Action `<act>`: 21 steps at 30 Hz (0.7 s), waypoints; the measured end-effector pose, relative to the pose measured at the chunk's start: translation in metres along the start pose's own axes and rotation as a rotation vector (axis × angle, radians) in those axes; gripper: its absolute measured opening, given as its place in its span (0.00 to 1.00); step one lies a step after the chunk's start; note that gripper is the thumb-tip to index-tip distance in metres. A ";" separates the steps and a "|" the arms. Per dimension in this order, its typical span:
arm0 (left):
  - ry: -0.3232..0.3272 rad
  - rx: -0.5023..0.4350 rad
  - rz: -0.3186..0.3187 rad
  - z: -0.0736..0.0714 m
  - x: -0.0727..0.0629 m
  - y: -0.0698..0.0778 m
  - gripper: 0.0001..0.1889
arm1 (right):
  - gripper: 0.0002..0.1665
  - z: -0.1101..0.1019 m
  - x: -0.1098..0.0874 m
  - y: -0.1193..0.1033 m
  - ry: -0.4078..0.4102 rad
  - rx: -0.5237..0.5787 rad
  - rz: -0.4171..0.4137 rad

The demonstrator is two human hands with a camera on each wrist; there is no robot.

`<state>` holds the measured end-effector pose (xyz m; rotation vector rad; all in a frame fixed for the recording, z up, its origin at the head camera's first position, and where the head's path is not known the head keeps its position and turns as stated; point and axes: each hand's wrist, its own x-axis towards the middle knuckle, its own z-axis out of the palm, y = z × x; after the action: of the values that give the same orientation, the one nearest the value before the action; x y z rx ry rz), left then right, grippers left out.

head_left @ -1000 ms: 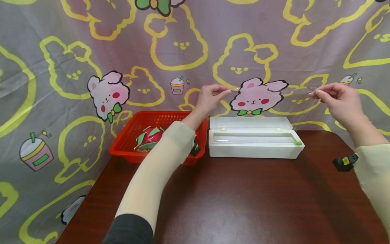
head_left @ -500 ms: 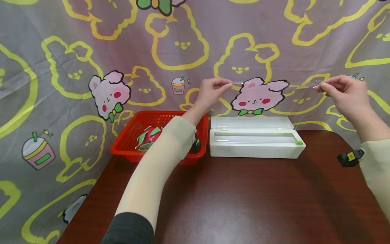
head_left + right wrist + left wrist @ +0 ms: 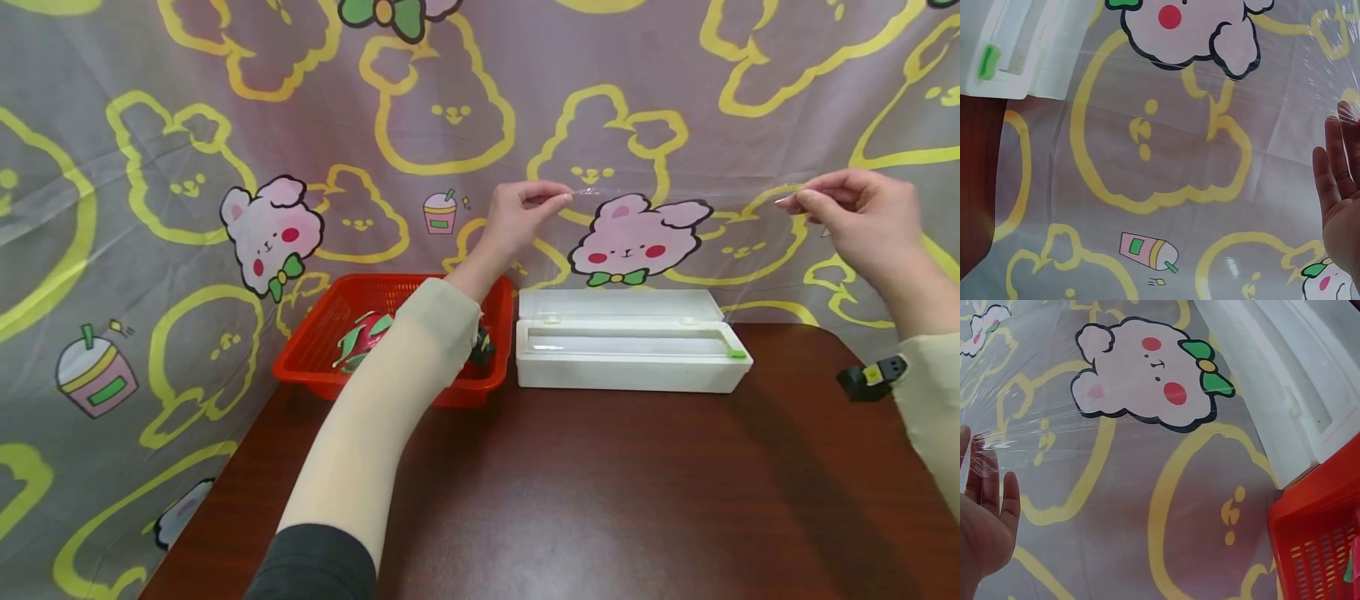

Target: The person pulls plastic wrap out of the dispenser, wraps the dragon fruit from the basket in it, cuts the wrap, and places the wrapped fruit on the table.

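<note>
A sheet of clear cling film is stretched between my raised hands, above and behind the white box. My left hand pinches its left corner; creases fan out from those fingers across the film in the left wrist view. My right hand pinches the right corner, and the film gathers at its fingertips in the right wrist view. Below stands a white cling film dispenser, lid raised, with a green slide cutter at its right end. The film's lower edge is hard to make out.
A red plastic basket stands left of the dispenser, holding a dragon fruit partly hidden by my left arm. A patterned cloth hangs behind the dark wooden table. A small black device is on my right wrist.
Both hands have risen with the film stretched between them, and the right hand has also shifted slightly right. The dispenser and basket stay where they were.
</note>
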<state>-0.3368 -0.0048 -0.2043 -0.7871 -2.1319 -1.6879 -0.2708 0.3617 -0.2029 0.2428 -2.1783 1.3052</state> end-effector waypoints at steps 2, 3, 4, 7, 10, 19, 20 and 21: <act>0.003 0.010 0.006 0.000 0.001 0.002 0.09 | 0.04 -0.001 0.001 -0.002 0.000 -0.004 0.000; 0.003 0.011 0.005 -0.001 0.002 0.003 0.09 | 0.04 -0.002 0.002 -0.003 0.002 -0.008 0.001; 0.004 0.009 -0.002 -0.001 0.003 0.004 0.10 | 0.05 -0.003 0.002 -0.004 0.002 -0.011 0.004; 0.003 -0.002 -0.015 -0.001 0.004 0.008 0.10 | 0.05 -0.004 0.003 -0.006 0.010 -0.037 -0.005; 0.007 -0.024 -0.026 -0.001 0.005 0.011 0.10 | 0.05 -0.005 0.004 -0.009 0.017 -0.055 -0.016; 0.019 -0.001 -0.026 -0.004 0.009 0.021 0.10 | 0.04 -0.006 0.006 -0.015 0.038 -0.030 -0.018; 0.018 0.004 -0.020 -0.005 0.010 0.022 0.10 | 0.04 -0.007 0.006 -0.016 0.038 -0.032 -0.018; 0.017 0.011 -0.015 -0.005 0.010 0.022 0.10 | 0.04 -0.008 0.006 -0.017 0.037 -0.033 -0.019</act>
<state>-0.3323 -0.0033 -0.1796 -0.7531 -2.1388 -1.6829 -0.2655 0.3608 -0.1846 0.2246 -2.1596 1.2523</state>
